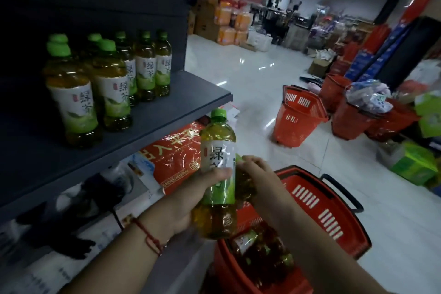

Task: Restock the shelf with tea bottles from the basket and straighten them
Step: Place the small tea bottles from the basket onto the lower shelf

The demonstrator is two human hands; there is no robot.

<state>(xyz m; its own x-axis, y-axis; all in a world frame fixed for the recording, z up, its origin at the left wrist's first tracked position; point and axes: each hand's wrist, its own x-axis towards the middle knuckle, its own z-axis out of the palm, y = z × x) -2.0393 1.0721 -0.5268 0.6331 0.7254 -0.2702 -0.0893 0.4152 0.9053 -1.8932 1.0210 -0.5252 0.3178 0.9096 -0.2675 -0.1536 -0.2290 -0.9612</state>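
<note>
Green-capped tea bottle (217,169), upright, label forward, held above the red basket (334,210) at 6 o'clock; gripped by left hand (191,200), thumb across the label, fingers curled behind. Right hand (257,181) just beside at 3 o'clock, fingers curled round a second bottle (243,188), mostly hidden behind the first. More bottles lying in the basket, count unclear. Row of shelf bottles (107,83) standing at 10 o'clock on the grey shelf (191,93); bare board towards the front edge.

Risks, judged: two bottles carried touching, so possible knock or slip if either grip loosens, with a drop into the basket or onto the glossy floor (250,74); smooth film label likely slick under the thumb; placing near the shelf edge could tip a bottle off; reaching in could topple the standing row; spare red basket (298,117) at 2 o'clock a trip hazard.
</note>
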